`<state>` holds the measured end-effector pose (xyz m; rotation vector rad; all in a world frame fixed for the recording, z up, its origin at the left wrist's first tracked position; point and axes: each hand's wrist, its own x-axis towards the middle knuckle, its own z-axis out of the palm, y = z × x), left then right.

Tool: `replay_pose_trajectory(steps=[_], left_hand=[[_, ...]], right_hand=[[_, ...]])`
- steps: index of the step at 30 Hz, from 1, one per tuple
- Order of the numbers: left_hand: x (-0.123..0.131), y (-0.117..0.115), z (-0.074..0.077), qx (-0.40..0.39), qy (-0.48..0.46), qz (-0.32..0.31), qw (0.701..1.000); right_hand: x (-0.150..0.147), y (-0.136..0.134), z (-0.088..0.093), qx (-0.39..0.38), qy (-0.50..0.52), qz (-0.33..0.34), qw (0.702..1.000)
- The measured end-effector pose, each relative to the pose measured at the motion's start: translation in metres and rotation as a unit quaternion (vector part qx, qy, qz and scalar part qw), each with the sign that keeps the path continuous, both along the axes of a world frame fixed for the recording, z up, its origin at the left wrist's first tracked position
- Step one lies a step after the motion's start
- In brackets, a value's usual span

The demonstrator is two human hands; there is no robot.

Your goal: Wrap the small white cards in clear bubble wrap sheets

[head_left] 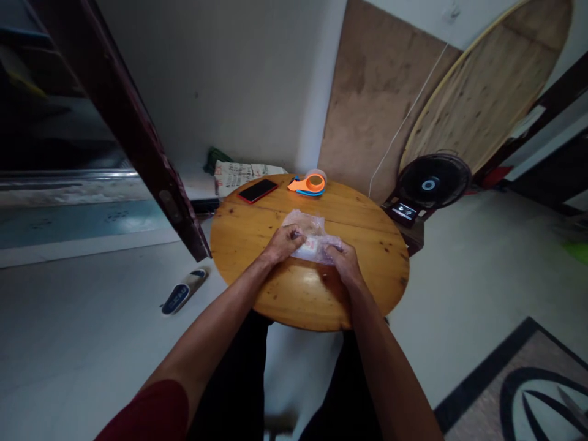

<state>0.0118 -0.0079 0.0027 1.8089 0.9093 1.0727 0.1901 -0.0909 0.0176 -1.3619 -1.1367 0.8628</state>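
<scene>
A sheet of clear bubble wrap (303,220) lies on the round wooden table (303,300), partly folded over a small white item with reddish marks (311,244). What that item is, I cannot make out. My left hand (285,242) is closed on the left side of the bubble wrap, thumb and fingers curled together. My right hand (343,257) pinches the right end of the wrap. Beyond the hands, near the table's far edge, stands an orange and blue tape dispenser (310,184) with a roll of clear tape. Left of it lies a phone (258,191) with a red edge.
A printed sack (243,173) is behind the table against the wall. To the right stand a black fan (429,184) and a small lit screen (404,211). A large round wooden board (491,86) leans on the wall. One slipper (184,293) lies on the floor at left.
</scene>
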Motion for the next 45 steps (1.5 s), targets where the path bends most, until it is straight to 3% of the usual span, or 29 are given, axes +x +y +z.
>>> replay_pose_trajectory(steps=[18,20,25,27,33,41,45], left_hand=[[0.0,-0.006,0.002,-0.053,-0.034,-0.011,0.998],[0.001,-0.007,0.003,-0.054,-0.029,-0.005,0.998],[-0.001,-0.009,0.009,-0.051,-0.008,0.002,0.999],[-0.001,-0.009,0.009,-0.045,0.002,0.006,0.999],[-0.001,-0.007,0.007,-0.015,0.022,0.023,0.999],[-0.038,-0.009,0.032,-0.069,0.101,0.031,0.992],[-0.044,-0.007,0.034,-0.064,0.167,0.044,0.983]], right_hand=[[0.005,0.008,-0.02,0.057,-0.188,-0.068,0.978],[0.004,0.006,-0.017,0.102,-0.255,-0.075,0.959],[-0.008,-0.007,-0.001,0.2,-0.496,-0.061,0.843],[-0.016,-0.011,0.005,0.203,-0.537,-0.031,0.818],[-0.03,-0.011,0.006,0.187,-0.561,0.023,0.806],[-0.031,-0.013,0.006,0.184,-0.581,0.014,0.792],[-0.03,-0.012,0.005,0.189,-0.578,0.012,0.794]])
